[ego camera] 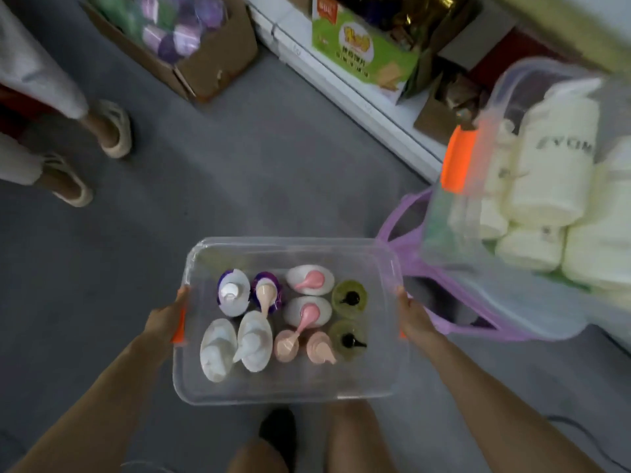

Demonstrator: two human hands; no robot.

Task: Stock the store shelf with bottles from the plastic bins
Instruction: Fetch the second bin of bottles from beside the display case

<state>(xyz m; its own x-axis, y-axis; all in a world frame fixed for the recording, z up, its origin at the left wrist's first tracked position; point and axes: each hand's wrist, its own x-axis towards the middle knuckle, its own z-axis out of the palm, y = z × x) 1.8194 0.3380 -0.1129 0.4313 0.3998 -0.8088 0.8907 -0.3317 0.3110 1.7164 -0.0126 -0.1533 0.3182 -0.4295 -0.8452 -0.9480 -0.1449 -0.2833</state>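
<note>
I carry a clear plastic bin [293, 387] above the grey floor. My left hand [167, 319] grips its left side at an orange latch. My right hand [415, 317] grips its right side. Inside stand several pump bottles: white ones [218, 349] at front left, purple-labelled ones [268, 295] behind them, pink-pump ones [309, 310] in the middle, and two green ones with black pumps [348, 297] at the right. A second clear bin [512, 295] with an orange latch sits at the right, filled with cream-white bottles [549, 165].
The white base of the store shelf [358, 100] runs diagonally at upper right, holding a green box [358, 49] and dark bags. A cardboard box [205, 70] of purple and green items sits on the floor at upper left. Another person's feet [112, 131] stand at the left.
</note>
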